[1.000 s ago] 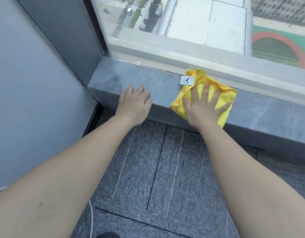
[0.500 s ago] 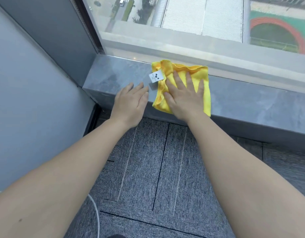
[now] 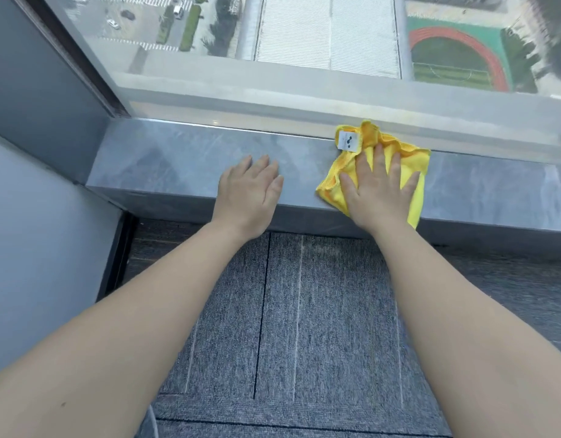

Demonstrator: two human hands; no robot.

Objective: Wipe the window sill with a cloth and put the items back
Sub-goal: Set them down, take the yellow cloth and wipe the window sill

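A grey stone window sill [image 3: 165, 159] runs under the glass. On it lies a crumpled yellow cloth [image 3: 413, 159] with a white label at its far left corner. My right hand [image 3: 378, 188] presses flat on the cloth with fingers spread; the cloth's near edge hangs over the sill's front. Palm down, my left hand [image 3: 249, 194] rests on the bare sill to the left of the cloth, apart from it, with nothing in it.
A grey wall [image 3: 35, 248] closes off the sill's left end. The window glass [image 3: 304, 42] stands right behind the sill. Grey carpet tiles [image 3: 304, 311] cover the floor below. A thin white cable [image 3: 154, 422] lies at the bottom edge.
My right hand has slid the cloth to the right along the sill, away from my left hand, and the cloth has bunched toward the glass. My left hand has stayed in place.
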